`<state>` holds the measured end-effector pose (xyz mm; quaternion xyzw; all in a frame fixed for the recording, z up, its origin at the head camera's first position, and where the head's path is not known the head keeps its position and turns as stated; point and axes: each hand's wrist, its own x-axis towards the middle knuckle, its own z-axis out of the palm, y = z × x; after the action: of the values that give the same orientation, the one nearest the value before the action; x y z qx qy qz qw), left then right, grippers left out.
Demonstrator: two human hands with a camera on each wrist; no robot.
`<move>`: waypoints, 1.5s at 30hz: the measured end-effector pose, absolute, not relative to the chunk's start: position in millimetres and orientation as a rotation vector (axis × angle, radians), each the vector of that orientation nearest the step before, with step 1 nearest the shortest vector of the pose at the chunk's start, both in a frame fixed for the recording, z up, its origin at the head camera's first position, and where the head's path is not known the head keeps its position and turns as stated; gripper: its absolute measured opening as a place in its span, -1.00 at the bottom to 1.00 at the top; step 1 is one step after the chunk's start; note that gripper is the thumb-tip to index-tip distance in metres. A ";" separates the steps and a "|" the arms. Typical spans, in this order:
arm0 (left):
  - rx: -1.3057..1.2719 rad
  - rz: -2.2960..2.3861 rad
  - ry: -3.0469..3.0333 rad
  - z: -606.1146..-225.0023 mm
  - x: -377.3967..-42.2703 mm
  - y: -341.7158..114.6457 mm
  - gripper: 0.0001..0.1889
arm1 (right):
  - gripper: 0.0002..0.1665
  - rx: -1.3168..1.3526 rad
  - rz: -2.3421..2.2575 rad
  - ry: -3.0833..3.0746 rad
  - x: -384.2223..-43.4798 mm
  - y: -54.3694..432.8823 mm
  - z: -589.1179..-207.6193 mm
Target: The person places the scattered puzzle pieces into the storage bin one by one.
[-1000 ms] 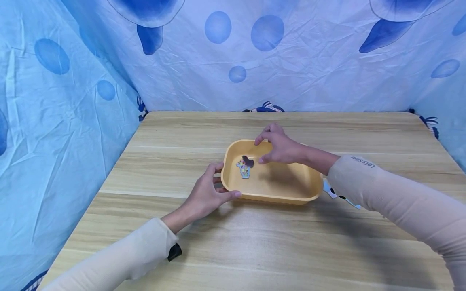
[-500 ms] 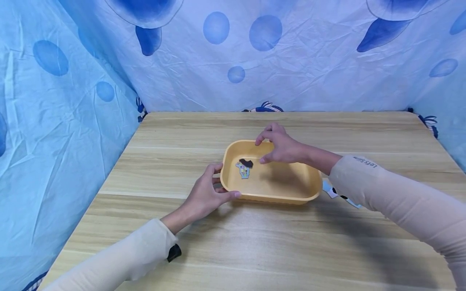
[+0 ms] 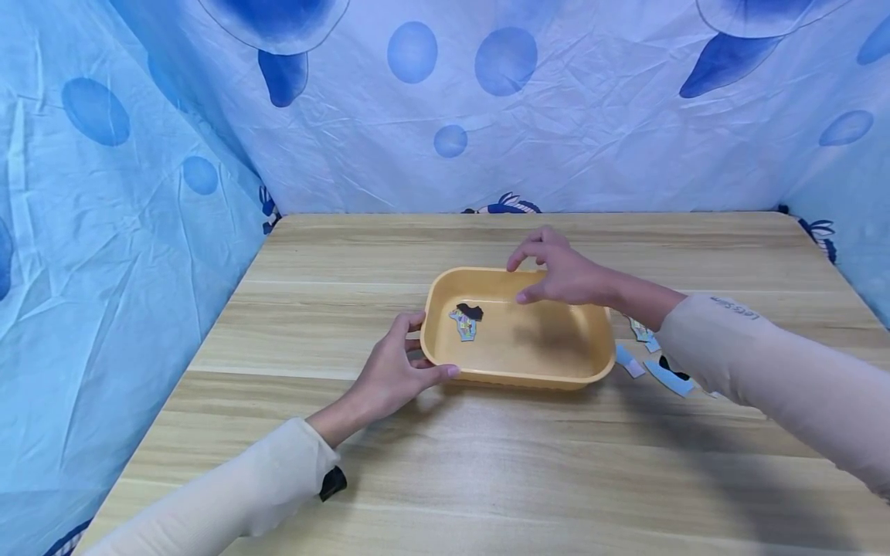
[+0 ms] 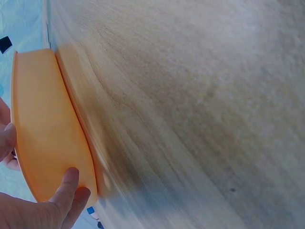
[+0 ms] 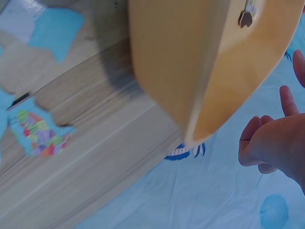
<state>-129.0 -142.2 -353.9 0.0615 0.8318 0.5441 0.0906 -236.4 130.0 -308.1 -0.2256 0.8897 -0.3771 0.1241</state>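
A yellow-orange plastic basin (image 3: 514, 380) stands on the table. My left hand (image 3: 389, 374) grips its left end, the thumb along the front side and the fingers at the left wall. At the left of the basin's floor lie two flat pieces resembling jigsaw pieces: a dark piece (image 3: 470, 311) and, touching it, a light-blue piece with a coloured print (image 3: 466, 328). Above the basin's back part is my right hand (image 3: 559, 270), thumb and fingers apart, nothing between them. In the right wrist view this hand (image 5: 281, 138) is loosely bent beside the basin (image 5: 167, 57).
Several flat pieces lie right of the basin, partly under the right forearm: a blue strip (image 3: 669, 378), a blue-and-white piece (image 3: 629, 361) and a coloured-print piece (image 3: 641, 330). The wood-grain table (image 3: 348, 270) meets a blue curtain (image 3: 389, 170) at its back and sides.
My right hand moves right and slightly up, still without anything in it. More pieces right of the basin come into sight. The dark piece settled slightly; my left hand stays put.
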 end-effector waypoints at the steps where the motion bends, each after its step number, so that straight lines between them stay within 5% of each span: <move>1: 0.184 1.614 2.478 -353.9 -129.1 -142.2 -0.04 | -0.53 -0.641 -1.106 2.596 -236.2 133.4 -307.2; 45: 0.160 1.572 2.480 -342.0 -132.9 -142.5 -0.04 | -0.42 -0.322 -1.027 2.711 -217.0 254.8 -279.7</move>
<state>-132.9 -142.5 -342.0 0.0543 0.8391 0.5320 0.1003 -217.0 254.8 -279.7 -0.1096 0.9235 -0.3499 0.1123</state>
